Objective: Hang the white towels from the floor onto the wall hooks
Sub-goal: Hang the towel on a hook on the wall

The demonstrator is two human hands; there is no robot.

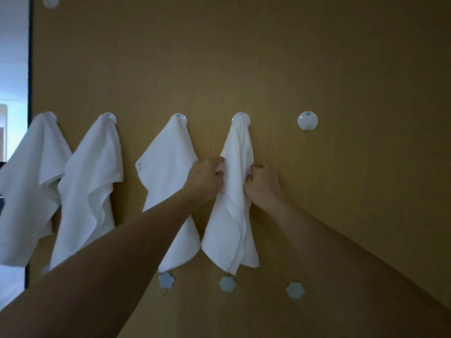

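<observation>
- The left hand (207,175) grips the left edge of the fourth towel (234,203), fingers curled into the cloth about a third of the way down from its hook.
- The right hand (262,181) grips the same towel's right edge at about the same height, knuckles towards the wall; the cloth is bunched narrow between the two hands.
- This towel already hangs by its top from the fourth hook (240,118), and its lower part falls free below the hands, so the hands seem to be settling or spreading it rather than hooking it.
- To the left, the third towel (168,172), second towel (92,191) and first towel (31,186) each hang from their own hooks in the same row.
- Just to the right, the fifth hook (307,120) is bare.
- Judgement: four towels are up and at least one hook is left to fill; the floor is out of view, so how many towels remain cannot be told.
</observation>
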